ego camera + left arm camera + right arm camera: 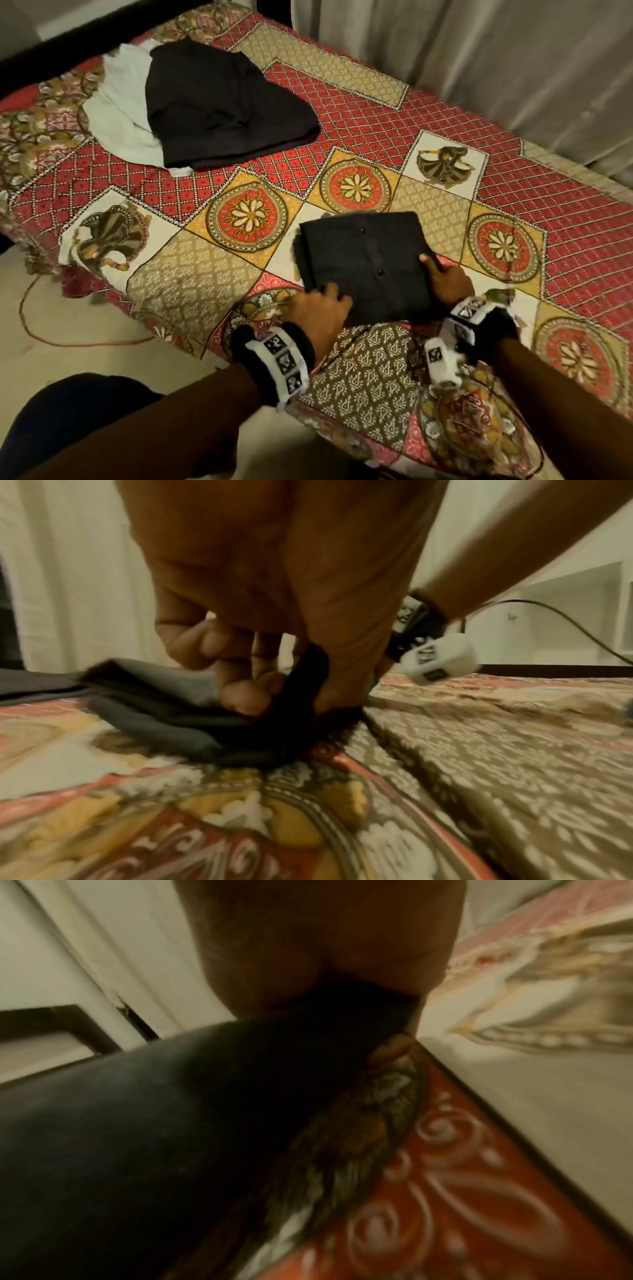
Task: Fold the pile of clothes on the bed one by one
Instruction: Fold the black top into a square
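Observation:
A folded black buttoned shirt [366, 263] lies near the bed's front edge. My left hand [323, 306] grips its near left corner, with the thumb and fingers pinching the black shirt [240, 723] in the left wrist view. My right hand [443, 277] holds its right edge, thumb on top and fingers under the dark shirt [171, 1137]. At the far left of the bed sits a pile: a dark garment [222, 106] on top of a white garment [120, 113].
A red, gold and brown patterned bedspread [342, 137] covers the bed. Pale curtains [496, 51] hang behind it on the right. An orange cord [37, 329] lies on the floor at the left. My knee [68, 421] is at bottom left.

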